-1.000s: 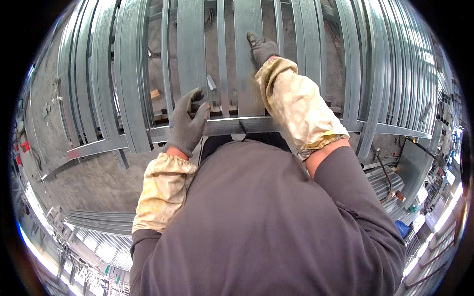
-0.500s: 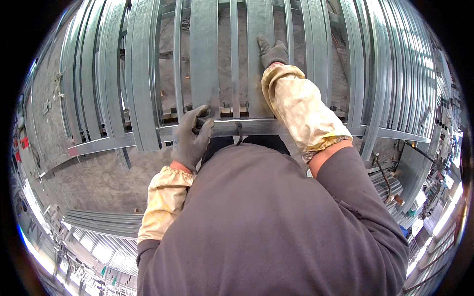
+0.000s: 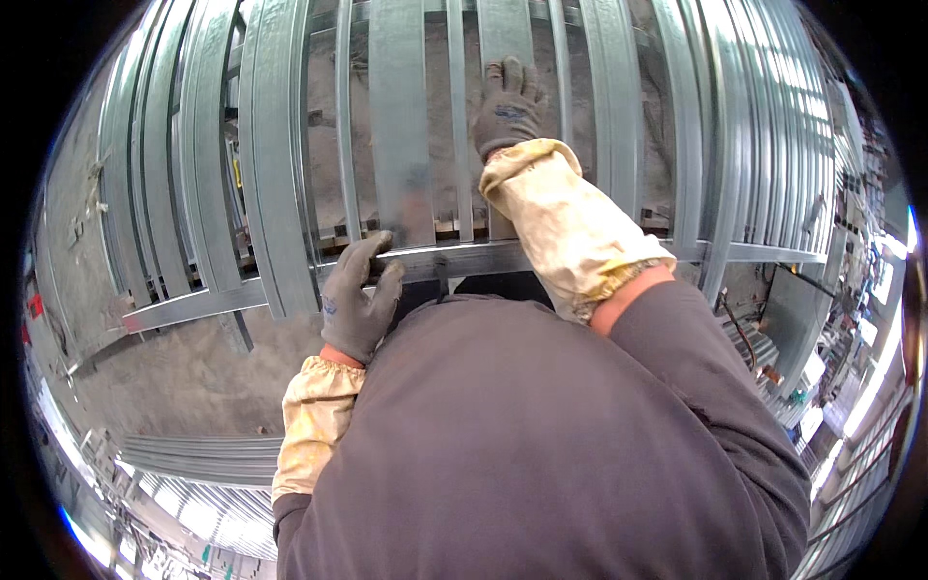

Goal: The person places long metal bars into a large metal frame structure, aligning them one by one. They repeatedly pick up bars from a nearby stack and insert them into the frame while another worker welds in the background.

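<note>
My right hand [image 3: 510,106], in a dark grey work glove, rests palm down on a wide galvanized steel profile [image 3: 505,39], its fingers lying forward along the metal. My left hand [image 3: 362,302], gloved the same way, has its thumb and fingers curved and apart, with nothing seen between them. It is beside the near crossbar [image 3: 416,263], close to the end of another wide steel profile [image 3: 398,135]; whether the fingertips touch the metal is hard to make out. A narrow steel profile [image 3: 458,126] runs between the two wide ones. Pale protective sleeves cover both forearms.
More long steel profiles [image 3: 275,145] lie across the crossbar to the left, and a dense row [image 3: 773,145] lies to the right. A stack of profiles [image 3: 198,459] is at the lower left above the concrete floor [image 3: 174,372]. Metal pieces [image 3: 749,343] sit at the right.
My right hand has shifted left on the wide profile and its fingers now point forward. My left hand has drawn slightly left and back. The view has shifted a little.
</note>
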`<control>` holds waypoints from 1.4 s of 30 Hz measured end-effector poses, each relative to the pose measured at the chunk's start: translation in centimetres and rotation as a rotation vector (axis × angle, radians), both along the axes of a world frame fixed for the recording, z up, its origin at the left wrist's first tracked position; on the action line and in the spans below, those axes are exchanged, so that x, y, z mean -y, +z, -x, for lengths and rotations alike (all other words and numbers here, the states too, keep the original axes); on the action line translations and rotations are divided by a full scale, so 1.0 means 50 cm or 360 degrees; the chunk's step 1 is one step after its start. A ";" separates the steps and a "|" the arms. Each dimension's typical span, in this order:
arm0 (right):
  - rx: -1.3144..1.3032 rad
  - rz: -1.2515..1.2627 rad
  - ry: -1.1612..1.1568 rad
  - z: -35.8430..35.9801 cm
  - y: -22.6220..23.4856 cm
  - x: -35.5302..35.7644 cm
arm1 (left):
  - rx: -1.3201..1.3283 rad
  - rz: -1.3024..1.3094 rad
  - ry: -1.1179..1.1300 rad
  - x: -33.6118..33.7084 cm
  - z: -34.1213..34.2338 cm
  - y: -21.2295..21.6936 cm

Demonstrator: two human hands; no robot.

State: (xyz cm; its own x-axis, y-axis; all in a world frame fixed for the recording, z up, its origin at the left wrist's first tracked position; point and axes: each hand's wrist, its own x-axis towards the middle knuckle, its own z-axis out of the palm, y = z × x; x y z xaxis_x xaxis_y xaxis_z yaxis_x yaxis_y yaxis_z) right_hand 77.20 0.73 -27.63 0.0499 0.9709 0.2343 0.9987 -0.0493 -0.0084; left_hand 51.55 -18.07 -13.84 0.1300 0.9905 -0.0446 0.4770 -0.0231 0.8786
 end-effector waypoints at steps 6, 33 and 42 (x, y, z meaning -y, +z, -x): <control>-0.0203 0.0059 0.0004 -0.011 0.026 -0.011 | 0.0011 -0.0061 -0.0199 -0.007 0.011 0.025; -0.0759 0.0112 -0.0626 -0.761 0.257 0.462 | -0.0094 0.0161 -0.0417 -0.050 -0.300 -0.009; -0.0559 0.0402 -0.0574 -0.659 0.176 0.354 | -0.0184 0.0251 -0.0353 -0.044 -0.368 -0.034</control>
